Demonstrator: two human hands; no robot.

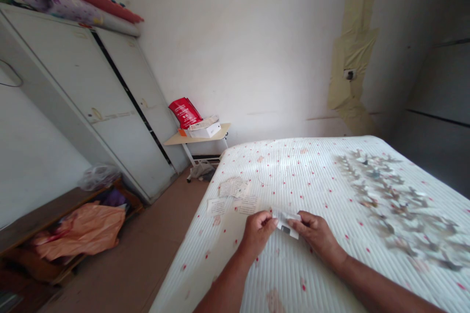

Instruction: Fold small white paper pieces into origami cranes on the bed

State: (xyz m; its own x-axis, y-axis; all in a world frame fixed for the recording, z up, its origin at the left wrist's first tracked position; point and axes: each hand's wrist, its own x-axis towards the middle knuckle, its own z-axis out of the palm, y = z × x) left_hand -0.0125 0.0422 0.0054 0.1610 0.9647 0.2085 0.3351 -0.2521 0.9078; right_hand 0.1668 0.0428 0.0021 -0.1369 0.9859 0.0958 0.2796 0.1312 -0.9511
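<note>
As we lean over the bed [293,166], hands: our left hand [258,233] and right hand [314,236] pinch one paper slip [287,223] at its ends, keeping it flat.
Paper: more slips [233,188] lie on the bed's left, scraps [394,205] on its right.

A white wall [238,44] fills the upper middle, with a strip of beige tape [352,58] around a socket [350,74] at right. A white wardrobe [91,102] stands at left under rolled bedding [73,2]. A small table [198,137] sits in the far corner. A brown floor [135,249] runs lower left, beside a wooden bench [47,210].
</note>
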